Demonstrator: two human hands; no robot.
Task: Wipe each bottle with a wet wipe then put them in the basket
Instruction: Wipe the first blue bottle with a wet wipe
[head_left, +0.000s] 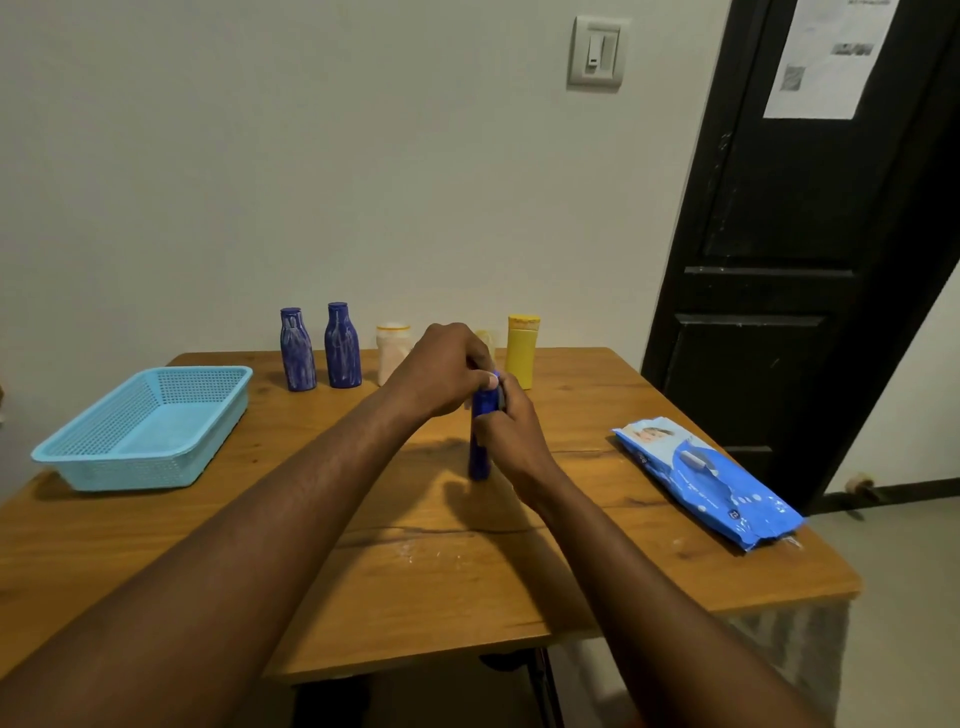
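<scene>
While my left hand (441, 369) curls over the top of the upright blue bottle (480, 452) and my right hand (511, 431) grips its body, hands touching, a hard twist could tip it into the yellow bottle (522, 351) just beyond them. Print on the wipes pack (706, 478) to my right is too blurred to read; the basket (140, 460) sits well left.

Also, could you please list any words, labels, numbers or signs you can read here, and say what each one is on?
No text here is legible.
Paper on the door: printed lines and a code-like patch, too blurred to read.
Wipes pack: small print, too blurred to read.
Held bottle and standing bottles: no legible label.
</scene>
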